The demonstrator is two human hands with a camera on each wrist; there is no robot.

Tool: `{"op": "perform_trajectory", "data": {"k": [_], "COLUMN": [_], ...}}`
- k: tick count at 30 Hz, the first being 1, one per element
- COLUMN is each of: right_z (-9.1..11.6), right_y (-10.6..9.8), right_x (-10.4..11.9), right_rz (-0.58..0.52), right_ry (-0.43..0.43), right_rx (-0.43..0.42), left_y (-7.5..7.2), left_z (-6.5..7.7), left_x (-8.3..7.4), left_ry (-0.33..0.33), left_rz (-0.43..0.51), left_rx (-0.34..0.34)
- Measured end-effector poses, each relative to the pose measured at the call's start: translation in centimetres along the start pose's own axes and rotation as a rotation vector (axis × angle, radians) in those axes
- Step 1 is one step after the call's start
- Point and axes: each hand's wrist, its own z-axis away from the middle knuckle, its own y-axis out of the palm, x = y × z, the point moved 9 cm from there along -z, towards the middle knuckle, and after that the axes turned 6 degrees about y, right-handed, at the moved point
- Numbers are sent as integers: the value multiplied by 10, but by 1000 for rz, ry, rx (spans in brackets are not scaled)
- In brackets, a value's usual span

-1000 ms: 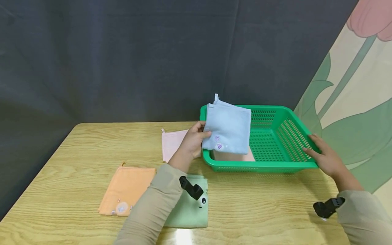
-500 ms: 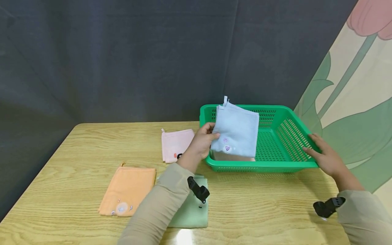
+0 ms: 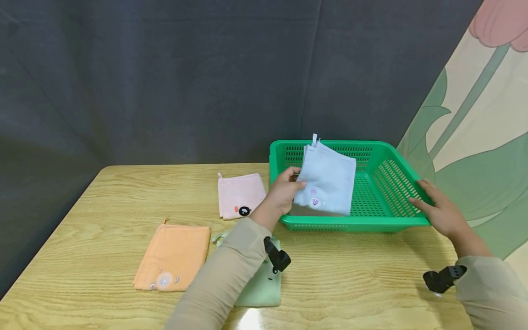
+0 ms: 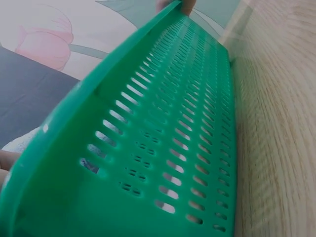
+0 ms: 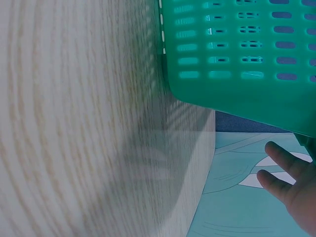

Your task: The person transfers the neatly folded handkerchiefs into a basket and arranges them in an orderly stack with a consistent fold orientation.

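My left hand (image 3: pixel 284 190) pinches the left edge of a folded light blue hand towel (image 3: pixel 327 178), thumb in front. The towel hangs tilted over the left half of a green plastic basket (image 3: pixel 354 222), its white loop at the top and purple embroidery low down. Below it, a pale cloth (image 3: pixel 307 211) shows partly inside the basket. At the basket's right end, my right hand (image 3: pixel 443 213) holds the rim, with its thumb over the edge. Two fingers (image 5: pixel 281 163) stretch out beside the basket in the right wrist view. The left wrist view shows mostly the basket's outer wall (image 4: pixel 148 148).
A folded pink towel (image 3: pixel 237 192) lies left of the basket. An orange towel (image 3: pixel 177 252) lies further left and nearer, and a green towel (image 3: pixel 264 288) lies partly under my left forearm. All rest on the wooden table (image 3: pixel 350 284); a dark curtain (image 3: pixel 206 82) hangs behind.
My left hand has carried the light blue towel rightward and slightly down, further over the basket, uncovering more of the pink towel. The right hand has stayed at the rim.
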Motion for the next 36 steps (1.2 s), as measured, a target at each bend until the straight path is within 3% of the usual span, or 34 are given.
{"op": "perform_trajectory", "data": {"k": [13,36], "right_z": [-2,1], "right_y": [0,0], "right_x": [1,-2], "right_rz": [-20,-20], "right_ry": [-7,-10], "right_rx": [10,3], "left_y": [2,9], "left_z": [-2,-3], "left_x": [3,17], "left_ry": [-23,-148], "left_rz": [-145,-205], "left_rx": [-11,-25]}}
